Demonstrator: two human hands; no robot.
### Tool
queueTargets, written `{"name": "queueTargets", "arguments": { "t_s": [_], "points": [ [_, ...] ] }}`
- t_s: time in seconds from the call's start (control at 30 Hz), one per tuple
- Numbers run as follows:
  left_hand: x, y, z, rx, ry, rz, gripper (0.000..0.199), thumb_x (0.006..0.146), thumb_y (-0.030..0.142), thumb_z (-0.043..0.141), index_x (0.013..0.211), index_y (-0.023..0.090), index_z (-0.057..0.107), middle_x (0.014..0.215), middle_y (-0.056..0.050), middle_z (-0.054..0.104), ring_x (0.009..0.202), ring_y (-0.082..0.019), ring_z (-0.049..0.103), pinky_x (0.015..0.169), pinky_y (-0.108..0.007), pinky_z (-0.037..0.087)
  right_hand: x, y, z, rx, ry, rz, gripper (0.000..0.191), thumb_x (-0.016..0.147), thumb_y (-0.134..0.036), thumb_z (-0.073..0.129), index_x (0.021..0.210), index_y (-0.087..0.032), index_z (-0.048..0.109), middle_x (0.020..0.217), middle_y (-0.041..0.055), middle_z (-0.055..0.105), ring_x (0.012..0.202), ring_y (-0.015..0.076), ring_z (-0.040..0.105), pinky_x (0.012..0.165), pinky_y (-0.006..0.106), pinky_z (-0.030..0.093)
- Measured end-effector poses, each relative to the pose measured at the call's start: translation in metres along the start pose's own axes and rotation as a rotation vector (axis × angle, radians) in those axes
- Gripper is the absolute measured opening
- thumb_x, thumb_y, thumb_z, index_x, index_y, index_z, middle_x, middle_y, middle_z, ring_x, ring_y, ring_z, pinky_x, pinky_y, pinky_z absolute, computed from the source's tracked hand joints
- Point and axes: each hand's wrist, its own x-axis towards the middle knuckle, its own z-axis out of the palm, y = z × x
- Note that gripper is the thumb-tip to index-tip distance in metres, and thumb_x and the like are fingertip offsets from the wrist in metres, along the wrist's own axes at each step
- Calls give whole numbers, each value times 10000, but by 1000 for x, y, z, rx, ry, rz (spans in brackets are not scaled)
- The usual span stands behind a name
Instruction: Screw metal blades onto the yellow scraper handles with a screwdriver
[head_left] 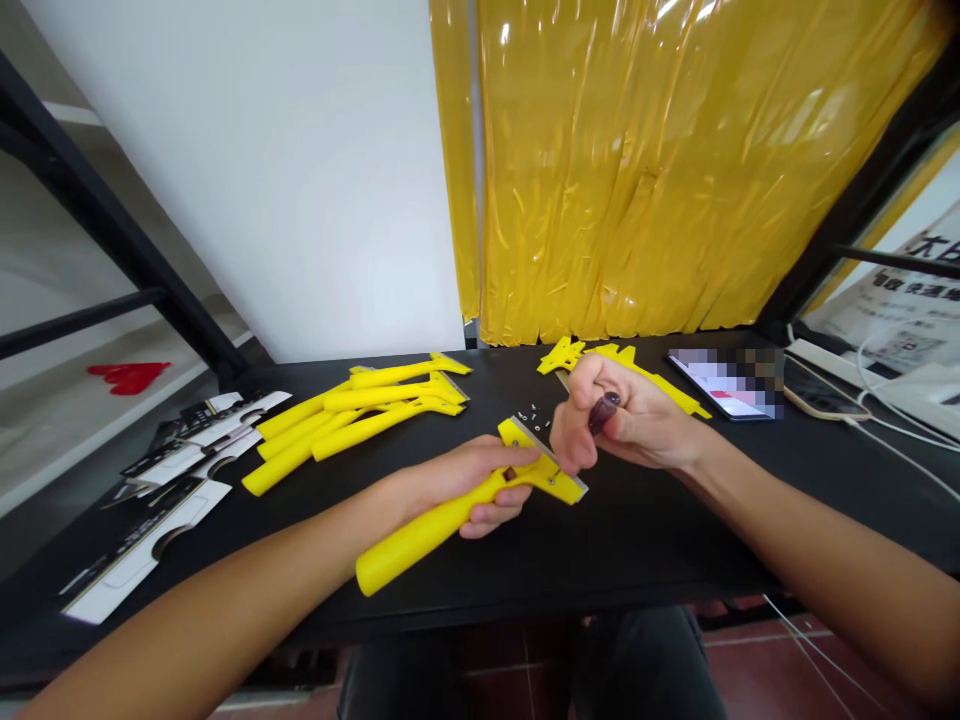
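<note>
A yellow scraper (427,535) with a metal blade along its wide head is gripped in my left hand (487,485). Its handle slants down to the left, and screw heads show on the head. My right hand (622,410) is closed around a screwdriver (603,412); only the dark end of its handle shows, its shaft and tip hidden by my fingers. Those fingers are right beside the scraper's blade; whether they touch it I cannot tell. Just behind lie several small loose screws (535,418) on the black table.
Several yellow scrapers (360,425) are piled left of centre. More yellow scraper parts (675,392) lie behind my right hand. Printed cards (150,550) cover the left end. Phones (724,385) and white cables (900,420) occupy the right. A yellow plastic curtain (637,200) hangs at the back.
</note>
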Motion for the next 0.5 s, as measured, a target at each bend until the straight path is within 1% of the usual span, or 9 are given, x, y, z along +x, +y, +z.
{"name": "queueTargets", "arguments": {
  "t_s": [0.07,0.13,0.23,0.3,0.4,0.43,0.5],
  "points": [
    [3,-2,-1,-31,-11,32,463,949,544,542,664,180,518,484,56,395,319,-80,322,283,-203,321,1,8,5,106,51,-36,260,909,-438,701,952,-232,548,683,-36,618,597,118,568,624,259,464],
    [4,-4,-2,-41,-36,48,509,971,546,486,612,185,494,437,52,355,301,-82,295,273,-201,302,2,14,10,173,28,-69,230,941,-420,661,870,-218,579,624,-43,543,545,101,469,578,240,403],
    [6,-6,-3,-31,-89,5,529,982,541,457,590,187,489,431,45,349,305,-89,297,276,-206,314,2,16,19,223,-67,-62,264,976,-407,599,807,-204,598,588,-38,458,537,109,392,553,251,355],
    [7,-7,-3,-28,-109,-26,521,975,546,469,595,190,493,442,43,362,312,-94,307,280,-212,326,3,13,24,243,-42,-30,294,951,-480,610,835,-211,585,611,-42,420,536,113,347,530,253,332],
    [8,-8,-2,-23,-125,-51,524,973,560,470,596,196,493,442,42,369,315,-99,319,284,-213,334,3,7,29,271,55,-3,361,942,-586,567,859,-237,527,587,-68,335,507,112,269,504,244,307],
    [9,-8,-2,-24,-123,-52,515,974,551,476,602,195,498,448,41,376,317,-100,324,286,-213,338,3,6,29,279,60,-6,367,962,-586,531,839,-240,508,569,-73,310,497,113,254,500,242,302],
    [10,-8,-1,-30,-116,-52,503,976,539,478,612,194,505,453,40,383,319,-102,330,290,-213,349,3,5,30,283,30,-25,394,996,-552,486,765,-233,474,555,-66,301,500,118,264,512,244,310]
  ]
}}
